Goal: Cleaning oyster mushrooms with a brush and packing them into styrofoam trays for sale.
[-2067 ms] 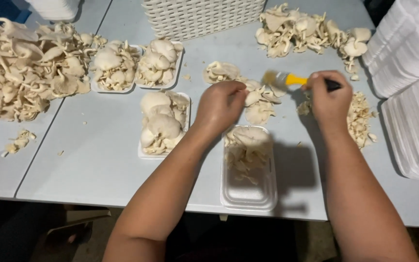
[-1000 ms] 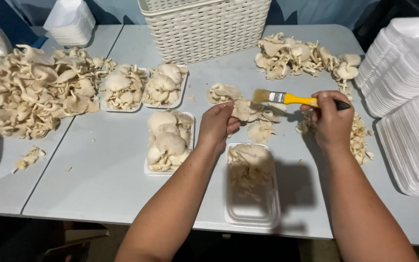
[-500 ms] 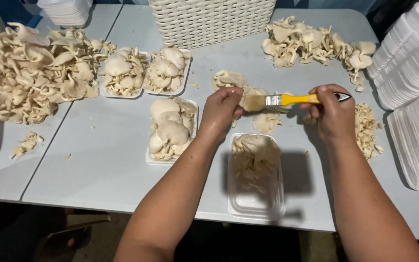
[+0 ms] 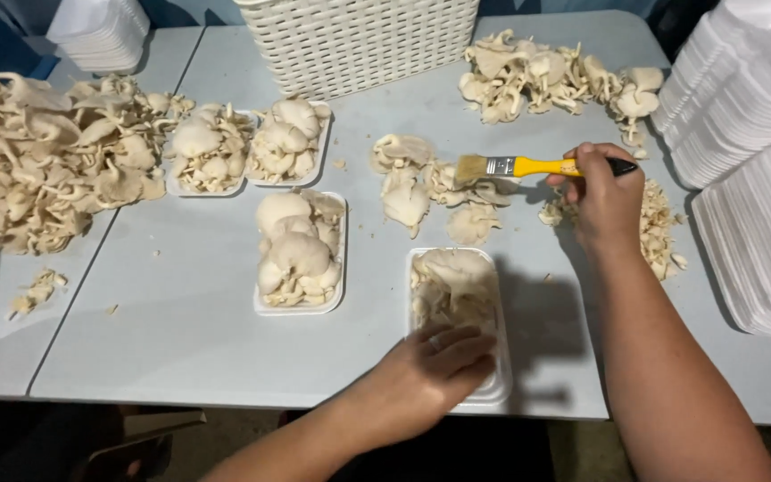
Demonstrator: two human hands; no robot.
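Far left of frame: a large heap of oyster mushrooms. Left of centre: three filled trays. Lower centre: the left hand lies flat, fingers extended, on the near end of a white foam tray holding mushrooms; any grip on the rim appears absent. Right of centre: the right hand is closed around a yellow-handled brush, bristles over loose mushrooms. Far right: stacked empty trays.

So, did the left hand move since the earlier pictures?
Yes. The left hand came back from the loose mushrooms to the near end of the tray.
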